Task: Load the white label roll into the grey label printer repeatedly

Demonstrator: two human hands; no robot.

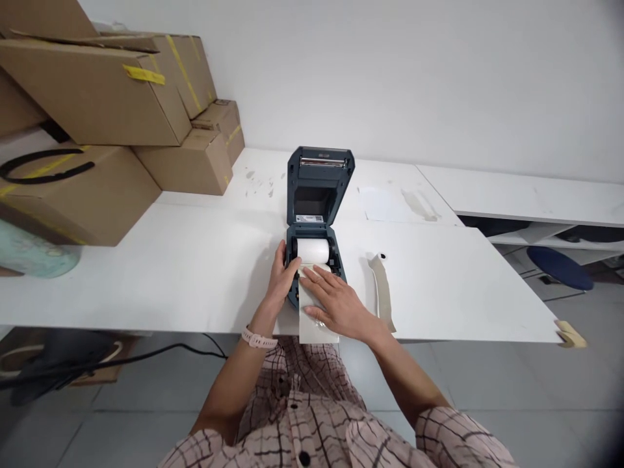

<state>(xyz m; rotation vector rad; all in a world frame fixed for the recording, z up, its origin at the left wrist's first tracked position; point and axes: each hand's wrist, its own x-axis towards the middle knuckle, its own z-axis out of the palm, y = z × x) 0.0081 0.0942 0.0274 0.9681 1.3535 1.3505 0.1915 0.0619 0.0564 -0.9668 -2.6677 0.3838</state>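
Your left hand [283,278] curves along the left side of the dark blue-grey plastic printer [316,200]; whether it grips cannot be told. Your right hand [338,304] lies palm-down, fingers extended, over the pale paper strip [318,335]. The printer, lid raised, contains a white cylindrical paper roll [312,251] beyond your fingertips.

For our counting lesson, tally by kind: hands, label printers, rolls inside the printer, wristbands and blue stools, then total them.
Left hand, right hand: 2
Label printer: 1
White roll inside printer: 1
Pink wristband: 1
Blue stool: 1
Total: 6
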